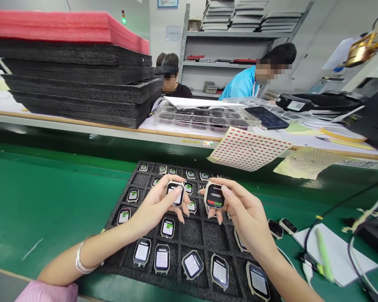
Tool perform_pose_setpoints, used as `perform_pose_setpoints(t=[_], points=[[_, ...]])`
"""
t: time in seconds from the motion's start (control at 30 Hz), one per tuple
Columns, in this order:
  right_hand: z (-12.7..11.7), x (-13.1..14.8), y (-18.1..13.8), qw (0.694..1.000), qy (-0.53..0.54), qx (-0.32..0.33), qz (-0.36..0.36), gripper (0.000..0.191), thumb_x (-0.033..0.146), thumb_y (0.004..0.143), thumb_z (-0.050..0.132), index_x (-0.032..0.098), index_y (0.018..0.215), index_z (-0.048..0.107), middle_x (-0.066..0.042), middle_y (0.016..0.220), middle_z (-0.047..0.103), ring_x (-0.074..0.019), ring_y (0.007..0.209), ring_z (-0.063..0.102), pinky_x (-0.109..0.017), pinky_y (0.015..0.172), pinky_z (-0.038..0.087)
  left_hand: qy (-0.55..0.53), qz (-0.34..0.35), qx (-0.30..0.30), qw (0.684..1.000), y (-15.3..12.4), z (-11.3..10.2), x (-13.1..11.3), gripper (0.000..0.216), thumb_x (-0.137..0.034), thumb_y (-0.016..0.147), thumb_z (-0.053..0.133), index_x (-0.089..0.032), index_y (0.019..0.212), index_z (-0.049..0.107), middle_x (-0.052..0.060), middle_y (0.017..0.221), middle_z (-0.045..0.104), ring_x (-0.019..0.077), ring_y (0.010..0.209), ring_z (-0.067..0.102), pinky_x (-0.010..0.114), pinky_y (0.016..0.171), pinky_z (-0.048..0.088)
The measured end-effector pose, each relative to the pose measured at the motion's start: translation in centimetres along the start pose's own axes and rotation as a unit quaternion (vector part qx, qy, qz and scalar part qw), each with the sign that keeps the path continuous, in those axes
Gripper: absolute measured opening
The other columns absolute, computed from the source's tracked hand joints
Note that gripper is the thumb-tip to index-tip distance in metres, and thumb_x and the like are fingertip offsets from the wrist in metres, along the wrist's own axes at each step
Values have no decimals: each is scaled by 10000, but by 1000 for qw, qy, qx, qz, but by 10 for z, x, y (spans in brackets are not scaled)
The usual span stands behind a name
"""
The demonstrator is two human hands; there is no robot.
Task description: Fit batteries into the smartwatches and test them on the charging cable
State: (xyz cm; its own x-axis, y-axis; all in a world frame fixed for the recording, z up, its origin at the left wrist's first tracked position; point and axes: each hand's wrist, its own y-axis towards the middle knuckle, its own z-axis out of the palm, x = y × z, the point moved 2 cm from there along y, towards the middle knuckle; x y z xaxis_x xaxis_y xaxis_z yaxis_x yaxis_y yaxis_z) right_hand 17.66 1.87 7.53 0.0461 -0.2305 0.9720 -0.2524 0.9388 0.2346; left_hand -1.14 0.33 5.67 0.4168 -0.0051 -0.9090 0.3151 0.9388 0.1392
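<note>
Risks, largest item first.
- Foam tray [190, 231], black, celled, below both hands: seated watches, some askew; a dragging forearm could dislodge one.
- Right hand [244, 205]: fingers curled about a smartwatch with a dark screen [213, 196], thumb at its edge. The red and green bars on the display could take a stray touch.
- Left hand [159, 201]: pinching a smartwatch with a white list [179, 200], thumb across the glass; a wrong entry could be pressed. Either watch, gripped mostly by fingers above the tray, could slip and strike those beneath.
- Bangle [79, 256], left wrist: could scrape a nearby screen.

Surface and room, largest first.
- Workbench [50, 188], green.
- Metal shelving [220, 34], grey, rear, loaded.
- Raised ledge [6, 102], white, wood-edged.
- Foam stack [82, 79], black, red sheets on top, upon the ledge.
- Co-worker in blue [239, 86], another in black [184, 90], beyond.
- Clear plastic trays [201, 119], ledge.
- Sticker sheet [252, 149], red-marked, overhanging.
- Smartphone [266, 117], ledge.
- Two loose watches [275, 229], beside the right forearm.
</note>
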Motion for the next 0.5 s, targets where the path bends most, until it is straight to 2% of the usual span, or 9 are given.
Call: perform_pose_setpoints(t=[0.1, 0.2, 0.37, 0.5], points=[[1, 0, -2, 1000, -1, 1, -2, 235, 356, 917, 526, 216, 1086, 610, -73, 913, 685, -154, 540, 629, -243, 404, 454, 4, 6, -3, 1000, 0, -2, -1, 240, -330, 888, 520, -200, 1085, 470, 35, 802, 593, 153, 676, 594, 248, 533, 492], [0, 0, -5, 1000, -8, 6, -3, 241, 330, 914, 538, 220, 1118, 603, -73, 919, 682, -158, 548, 633, -245, 414, 461, -30, 5, -4, 1000, -2, 0, -4, 230, -261, 891, 476, -195, 1111, 460, 57, 863, 607, 177, 744, 608, 284, 589, 507], [4, 2, -7, 1000, -14, 21, 2, 276, 287, 877, 604, 230, 1147, 590, -53, 854, 684, -159, 561, 640, -226, 410, 457, -58, -1, 8, 998, -9, 4, -12, 331, -142, 833, 454, -177, 1162, 442, 83, 927, 613, 205, 828, 612, 339, 684, 509], [6, 0, -5, 1000, -28, 2, 2, 258, 320, 860, 621, 219, 1098, 606, -53, 834, 684, -136, 504, 611, -210, 380, 437, -47, -9, 13, 999, -14, 6, -15, 391, -105, 795, 498, -183, 1173, 438, 80, 939, 613, 200, 844, 603, 343, 710, 507]])
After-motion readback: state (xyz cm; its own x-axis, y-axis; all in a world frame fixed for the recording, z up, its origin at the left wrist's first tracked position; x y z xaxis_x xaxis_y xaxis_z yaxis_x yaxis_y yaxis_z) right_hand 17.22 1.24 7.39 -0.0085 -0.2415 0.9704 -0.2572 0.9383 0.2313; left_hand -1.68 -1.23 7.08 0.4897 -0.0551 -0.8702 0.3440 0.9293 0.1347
